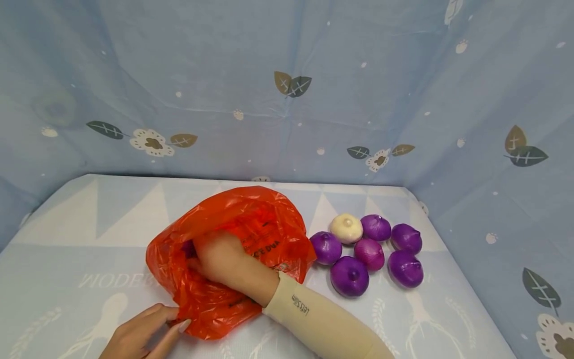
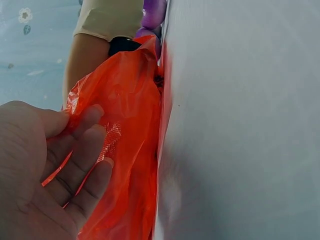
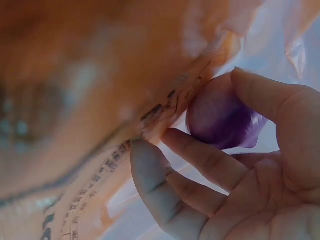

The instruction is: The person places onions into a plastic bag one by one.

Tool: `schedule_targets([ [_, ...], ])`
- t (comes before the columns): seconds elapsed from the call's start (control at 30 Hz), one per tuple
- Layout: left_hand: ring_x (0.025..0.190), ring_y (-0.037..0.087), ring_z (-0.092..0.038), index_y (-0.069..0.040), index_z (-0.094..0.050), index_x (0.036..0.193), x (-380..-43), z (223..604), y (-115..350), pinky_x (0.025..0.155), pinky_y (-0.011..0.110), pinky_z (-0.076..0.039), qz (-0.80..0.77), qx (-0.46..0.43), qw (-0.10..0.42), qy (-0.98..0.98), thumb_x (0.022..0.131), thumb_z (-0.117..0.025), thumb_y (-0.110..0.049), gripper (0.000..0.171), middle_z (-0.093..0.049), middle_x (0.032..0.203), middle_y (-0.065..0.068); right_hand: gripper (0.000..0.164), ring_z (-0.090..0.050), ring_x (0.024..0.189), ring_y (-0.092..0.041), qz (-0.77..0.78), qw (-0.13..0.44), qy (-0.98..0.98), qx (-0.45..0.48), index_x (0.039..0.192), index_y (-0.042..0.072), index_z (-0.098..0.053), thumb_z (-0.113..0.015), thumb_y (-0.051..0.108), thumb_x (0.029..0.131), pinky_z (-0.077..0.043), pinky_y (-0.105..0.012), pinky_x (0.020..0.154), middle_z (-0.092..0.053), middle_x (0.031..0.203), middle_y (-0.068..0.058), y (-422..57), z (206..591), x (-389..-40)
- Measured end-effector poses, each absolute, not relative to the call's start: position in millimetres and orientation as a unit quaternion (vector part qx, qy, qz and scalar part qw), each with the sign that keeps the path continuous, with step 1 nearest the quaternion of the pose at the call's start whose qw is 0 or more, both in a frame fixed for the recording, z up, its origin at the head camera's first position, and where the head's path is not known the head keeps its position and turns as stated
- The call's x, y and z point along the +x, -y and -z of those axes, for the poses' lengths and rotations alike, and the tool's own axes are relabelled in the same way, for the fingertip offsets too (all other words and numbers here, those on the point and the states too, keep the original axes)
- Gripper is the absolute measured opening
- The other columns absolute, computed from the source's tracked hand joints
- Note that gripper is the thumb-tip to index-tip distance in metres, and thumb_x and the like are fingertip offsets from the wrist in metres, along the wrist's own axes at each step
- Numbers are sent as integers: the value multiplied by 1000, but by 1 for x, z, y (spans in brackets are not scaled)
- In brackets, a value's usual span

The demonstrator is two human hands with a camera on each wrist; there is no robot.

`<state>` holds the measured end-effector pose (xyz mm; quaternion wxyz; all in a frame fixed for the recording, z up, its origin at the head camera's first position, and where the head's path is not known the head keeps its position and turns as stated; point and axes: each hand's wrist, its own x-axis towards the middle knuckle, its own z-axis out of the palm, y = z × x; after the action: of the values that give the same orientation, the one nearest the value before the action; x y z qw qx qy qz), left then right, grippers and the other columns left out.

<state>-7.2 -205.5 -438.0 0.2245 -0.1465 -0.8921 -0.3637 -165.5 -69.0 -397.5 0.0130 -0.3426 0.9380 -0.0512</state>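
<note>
- On the middle of the table (image 1: 54, 249): bag (image 1: 269, 214)
- Inside bag: right hand (image 1: 219, 257), beside one onion (image 3: 220, 120)
- At bag's near-left side: left hand (image 1: 136, 331)
- Right of bag, toward table's right edge: seven onions (image 1: 369, 254)

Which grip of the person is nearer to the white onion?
Right. The right grip is inside the red bag, left of the white onion; the left grip is farther left, at the bag's near edge.

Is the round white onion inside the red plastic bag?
No, the round white onion sits outside the bag, beside round purple onions.
</note>
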Motion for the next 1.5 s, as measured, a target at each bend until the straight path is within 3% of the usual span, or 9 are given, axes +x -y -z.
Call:
schedule_targets([
  [0.27, 72, -4, -56, -26, -71, 93, -8, 437, 205, 68, 7, -48, 360, -151, 225, 893, 63, -93, 7, 49, -58, 86, -28, 21, -64, 75, -9, 8, 10, -945, -328, 100, 24, -69, -70, 44, 98, -55, -24, 59, -59, 79, 11, 70, 396, -161],
  [0.5, 73, -5, -56, -25, -70, 93, -8, 434, 204, 68, 7, -48, 354, -148, 220, 897, 64, -93, 5, 48, -58, 86, -29, 17, -65, 77, -9, -24, -47, -932, -358, 96, 22, -69, -66, 38, 101, -55, -21, 60, -58, 78, 9, 66, 397, -157],
  [0.67, 73, -5, -56, -26, -70, 93, -8, 435, 204, 68, 7, -48, 356, -147, 219, 897, 65, -93, 5, 48, -58, 86, -28, 15, -63, 77, -9, -30, -33, -931, -363, 95, 22, -69, -67, 37, 100, -55, -22, 60, -57, 77, 9, 64, 395, -157],
  [0.9, 73, -4, -56, -25, -71, 94, -9, 437, 206, 66, 8, -47, 365, -166, 230, 886, 62, -92, 8, 51, -59, 86, -26, 17, -61, 72, -9, 28, 43, -935, -350, 104, 21, -69, -71, 36, 98, -55, -29, 59, -59, 80, 9, 56, 389, -158],
  [1.1, 72, -4, -56, -25, -70, 93, -7, 439, 207, 66, 8, -47, 356, -151, 224, 894, 62, -93, 7, 50, -58, 86, -27, 26, -63, 69, -11, 37, 31, -924, -380, 114, 13, -62, -70, 33, 99, -55, -28, 58, -58, 77, 6, 47, 392, -151],
  [1.27, 72, -4, -56, -25, -70, 92, -6, 438, 205, 65, 8, -47, 354, -143, 224, 896, 63, -93, 7, 48, -58, 86, -27, 33, -68, 84, -9, 40, 34, -921, -386, 120, 14, -62, -71, 37, 99, -58, -26, 65, -62, 90, 7, 39, 387, -141],
  [1.5, 73, -5, -57, -25, -70, 92, -6, 436, 204, 67, 7, -48, 357, -145, 217, 897, 64, -93, 6, 47, -59, 86, -28, 42, -59, 113, -7, 68, 48, -913, -400, 132, 17, -58, -70, 42, 101, -57, -23, 86, -61, 117, 10, 6, 360, -124],
])
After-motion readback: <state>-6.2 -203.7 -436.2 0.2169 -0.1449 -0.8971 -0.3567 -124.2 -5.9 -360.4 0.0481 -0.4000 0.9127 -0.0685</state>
